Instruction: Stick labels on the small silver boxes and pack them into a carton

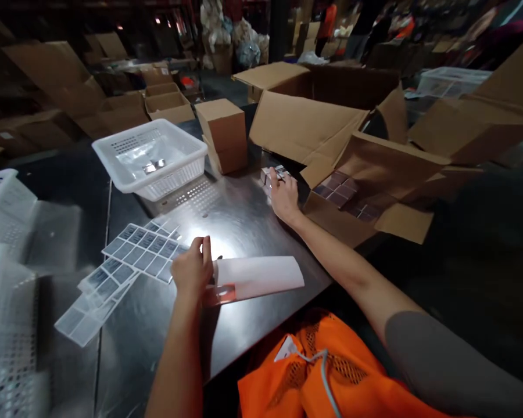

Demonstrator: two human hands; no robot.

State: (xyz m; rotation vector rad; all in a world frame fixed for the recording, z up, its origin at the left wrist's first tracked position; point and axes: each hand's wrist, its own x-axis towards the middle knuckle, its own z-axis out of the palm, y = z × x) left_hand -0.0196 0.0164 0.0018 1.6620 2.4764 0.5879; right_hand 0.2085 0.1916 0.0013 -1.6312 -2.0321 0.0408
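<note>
My left hand (192,271) rests on the metal table (239,223), fingers pinched at the edge of a sheet of labels (142,251), right beside a white paper sheet (257,277). What it pinches is too small to make out. My right hand (283,194) reaches forward and grips a small box (273,173) at the table's far side, next to an open cardboard carton (331,217) filled with several similar small boxes (337,191).
A white plastic basket (150,159) stands at the back left of the table, a stack of brown boxes (223,134) beside it. More label sheets (87,302) lie at the left, with other baskets (2,278). Large open cartons (418,116) crowd the right.
</note>
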